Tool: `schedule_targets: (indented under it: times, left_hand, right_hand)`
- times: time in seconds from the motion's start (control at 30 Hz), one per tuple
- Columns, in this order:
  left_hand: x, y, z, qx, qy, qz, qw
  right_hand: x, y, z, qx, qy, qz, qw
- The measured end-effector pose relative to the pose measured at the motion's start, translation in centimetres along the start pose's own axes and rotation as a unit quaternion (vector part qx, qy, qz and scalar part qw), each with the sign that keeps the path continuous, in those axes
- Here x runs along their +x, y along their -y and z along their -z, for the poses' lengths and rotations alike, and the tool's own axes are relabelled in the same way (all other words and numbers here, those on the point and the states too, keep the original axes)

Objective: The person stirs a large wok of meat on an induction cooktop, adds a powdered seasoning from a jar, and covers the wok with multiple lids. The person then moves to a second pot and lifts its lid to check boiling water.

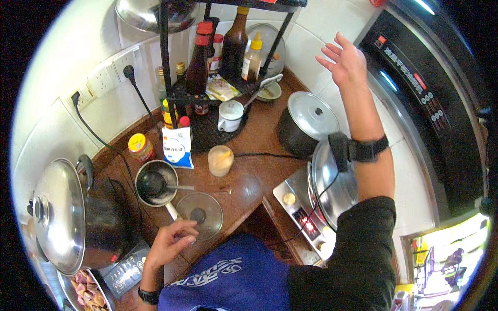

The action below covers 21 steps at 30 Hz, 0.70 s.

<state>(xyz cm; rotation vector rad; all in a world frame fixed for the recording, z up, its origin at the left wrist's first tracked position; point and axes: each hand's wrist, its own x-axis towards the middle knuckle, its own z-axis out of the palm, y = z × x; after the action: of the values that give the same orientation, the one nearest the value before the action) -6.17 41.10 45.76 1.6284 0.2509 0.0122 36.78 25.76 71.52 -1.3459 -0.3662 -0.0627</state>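
My left hand hovers with loosely bent fingers near a round glass lid with a black knob; it holds nothing that I can see. Just beyond it is a small saucepan with a white handle and a dark ladle-like utensil in it. My right hand is raised with its fingers spread and nothing in it, beside a black range hood. Under my right arm stand a dark pot with a silver lid and a metal pan on a cooktop with a lit red display.
A black corner rack carries sauce bottles and an enamel mug. In front are a salt bag, a jar and a cup. A large lidded pot and a tray of raw meat lie left. Power cords cross the counter.
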Motion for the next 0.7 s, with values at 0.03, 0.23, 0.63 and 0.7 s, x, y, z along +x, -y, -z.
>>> schedule_targets:
  times: [0.03,0.23,0.63,0.7]
  left_hand:
    - [-0.3,0.2,-0.2,-0.007,0.015,-0.010,1.000]
    - [-1.2,1.6,-2.2,-0.034,0.099,-0.003,0.994]
    - [-0.6,3.3,-5.9,-0.053,0.190,0.034,0.980]
    - [-0.1,3.0,-6.8,-0.032,0.203,0.036,0.978]
  right_hand:
    - [-2.2,1.0,0.5,-0.001,0.027,0.010,1.000]
    - [-16.2,6.0,7.9,-0.040,0.101,0.046,0.993]
    - [-27.8,2.2,27.7,-0.448,-0.080,-0.076,0.887]
    - [-26.9,0.4,30.5,-0.526,-0.046,-0.021,0.849]
